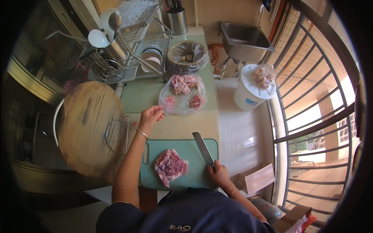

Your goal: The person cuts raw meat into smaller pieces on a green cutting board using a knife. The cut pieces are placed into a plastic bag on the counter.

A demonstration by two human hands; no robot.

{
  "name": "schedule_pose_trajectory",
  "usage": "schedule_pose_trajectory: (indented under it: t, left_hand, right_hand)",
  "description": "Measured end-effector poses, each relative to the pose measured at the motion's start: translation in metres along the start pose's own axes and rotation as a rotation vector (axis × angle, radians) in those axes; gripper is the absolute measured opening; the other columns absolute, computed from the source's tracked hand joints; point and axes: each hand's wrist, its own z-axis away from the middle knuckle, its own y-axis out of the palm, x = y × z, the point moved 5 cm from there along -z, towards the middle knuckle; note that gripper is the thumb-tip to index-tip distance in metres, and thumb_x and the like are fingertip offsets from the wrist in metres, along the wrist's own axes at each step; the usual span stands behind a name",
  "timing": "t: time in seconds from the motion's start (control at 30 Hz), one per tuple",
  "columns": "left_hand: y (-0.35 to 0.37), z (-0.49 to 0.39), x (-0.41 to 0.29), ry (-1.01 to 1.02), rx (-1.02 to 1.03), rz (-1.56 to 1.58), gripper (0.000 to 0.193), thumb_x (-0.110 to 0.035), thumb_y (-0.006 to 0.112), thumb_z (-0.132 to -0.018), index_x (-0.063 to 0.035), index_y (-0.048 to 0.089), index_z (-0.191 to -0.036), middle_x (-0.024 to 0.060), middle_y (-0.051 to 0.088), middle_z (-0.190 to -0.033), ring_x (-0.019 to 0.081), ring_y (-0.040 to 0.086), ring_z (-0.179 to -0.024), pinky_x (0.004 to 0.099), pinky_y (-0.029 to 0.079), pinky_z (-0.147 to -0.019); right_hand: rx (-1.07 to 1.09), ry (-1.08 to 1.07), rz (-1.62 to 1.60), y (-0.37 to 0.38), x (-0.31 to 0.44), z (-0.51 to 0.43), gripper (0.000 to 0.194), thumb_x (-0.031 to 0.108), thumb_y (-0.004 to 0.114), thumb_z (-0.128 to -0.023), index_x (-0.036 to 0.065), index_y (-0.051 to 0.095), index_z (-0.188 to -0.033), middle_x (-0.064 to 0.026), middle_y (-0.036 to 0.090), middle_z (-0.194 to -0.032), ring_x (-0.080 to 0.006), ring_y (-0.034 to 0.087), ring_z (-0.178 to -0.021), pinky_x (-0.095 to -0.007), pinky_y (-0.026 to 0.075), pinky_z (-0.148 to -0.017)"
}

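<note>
My right hand (220, 174) grips the handle of a kitchen knife (204, 150), its broad blade slanting over the right side of a green cutting board (198, 177). On that board, left of the knife, lies a flattened piece of raw meat (171, 167) with pale fat. My left hand (152, 114) reaches past the board, thumb and fingers pinched at the near left edge of a clear plastic bag (182, 100). Spread on the bag are a large heap of raw meat pieces (184, 83), a small pink pile (169, 100) and a darker red pile (197, 101).
Beyond the bag stands a plastic-lined pot (188, 62); a dish rack (151, 43) is behind it to the left. A round wooden chopping board (91, 128) leans at left. Right of the counter are a steel sink (246, 38), a lidded white bucket (247, 96) and window bars (314, 122).
</note>
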Motion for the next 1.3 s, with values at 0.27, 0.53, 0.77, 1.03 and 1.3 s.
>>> schedule_pose_trajectory:
  t: [0.27, 0.53, 0.77, 1.03, 1.3]
  left_hand:
    - [-0.057, 0.221, 0.12, -0.489, -0.204, -0.14, 0.028, -0.028, 0.071, -0.086, -0.0014, 0.066, -0.089, 0.0029, 0.065, -0.076, 0.0099, 0.062, -0.065, 0.0224, 0.051, -0.058]
    - [0.003, 0.219, 0.128, -0.118, -0.19, -0.156, 0.031, -0.028, 0.076, -0.078, 0.0005, 0.067, -0.087, 0.0059, 0.066, -0.079, 0.0112, 0.061, -0.071, 0.0276, 0.049, -0.063]
    - [0.014, 0.206, 0.11, -0.128, 0.011, 0.105, 0.036, -0.019, 0.075, -0.079, 0.0002, 0.062, -0.106, 0.0034, 0.065, -0.09, 0.0123, 0.061, -0.079, 0.0283, 0.05, -0.072]
    - [-0.006, 0.193, 0.11, -0.077, 0.049, -0.159, 0.028, -0.022, 0.072, -0.083, -0.0016, 0.058, -0.095, 0.001, 0.061, -0.087, 0.0078, 0.055, -0.08, 0.0255, 0.047, -0.068]
    - [-0.026, 0.213, 0.13, -0.165, 0.138, 0.04, 0.064, -0.007, 0.081, -0.07, 0.0, 0.048, -0.124, 0.0081, 0.062, -0.111, 0.0156, 0.06, -0.099, 0.0314, 0.049, -0.088]
  right_hand:
    - [-0.008, -0.032, -0.035, 0.0, 0.005, 0.0, 0.022, 0.016, 0.061, -0.085, 0.0, 0.046, -0.083, -0.0261, 0.058, -0.062, -0.0461, 0.058, -0.06, -0.0533, 0.046, -0.054]
    - [-0.039, -0.068, -0.001, 0.001, 0.011, 0.002, 0.021, 0.015, 0.061, -0.085, -0.001, 0.047, -0.085, -0.0269, 0.058, -0.065, -0.0466, 0.058, -0.063, -0.0528, 0.045, -0.056]
    - [-0.077, -0.104, 0.01, 0.002, 0.017, 0.003, 0.021, 0.015, 0.06, -0.086, -0.001, 0.047, -0.084, -0.0276, 0.058, -0.066, -0.0476, 0.058, -0.064, -0.0536, 0.045, -0.057]
    - [-0.099, -0.097, 0.017, 0.005, 0.014, 0.002, 0.021, 0.016, 0.06, -0.085, -0.001, 0.048, -0.085, -0.0277, 0.059, -0.067, -0.0476, 0.058, -0.066, -0.0541, 0.045, -0.058]
    - [-0.063, -0.037, 0.0, 0.004, 0.013, 0.002, 0.021, 0.017, 0.059, -0.085, -0.001, 0.05, -0.086, -0.0286, 0.059, -0.069, -0.0481, 0.058, -0.068, -0.0527, 0.046, -0.059]
